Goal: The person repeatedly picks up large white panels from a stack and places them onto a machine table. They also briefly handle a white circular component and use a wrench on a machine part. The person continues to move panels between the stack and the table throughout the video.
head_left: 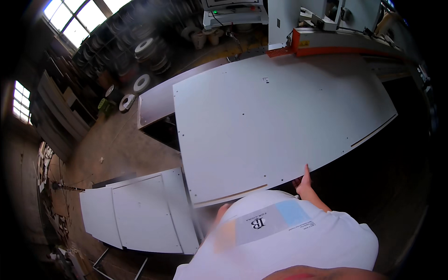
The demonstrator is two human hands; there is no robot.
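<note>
A large white panel [224, 144] with small drilled holes and short slots along its near edge lies flat in front of me. My right hand [305, 183] grips that near edge right of the middle, with the thumb on top and the fingers curled below. Beside the panel's near left corner, part of my left hand [222, 212] shows; my white shirt covers much of it, and its fingers are hidden. I cannot tell whether it holds the edge.
At far right, a machine with an orange-red base [298, 42] borders the panel. White boards [140, 214] lie stacked at the left on a metal frame. Beyond the panel is a grey side table [158, 100]. Rolls of edge banding [142, 83] stand on the floor and racks at the back.
</note>
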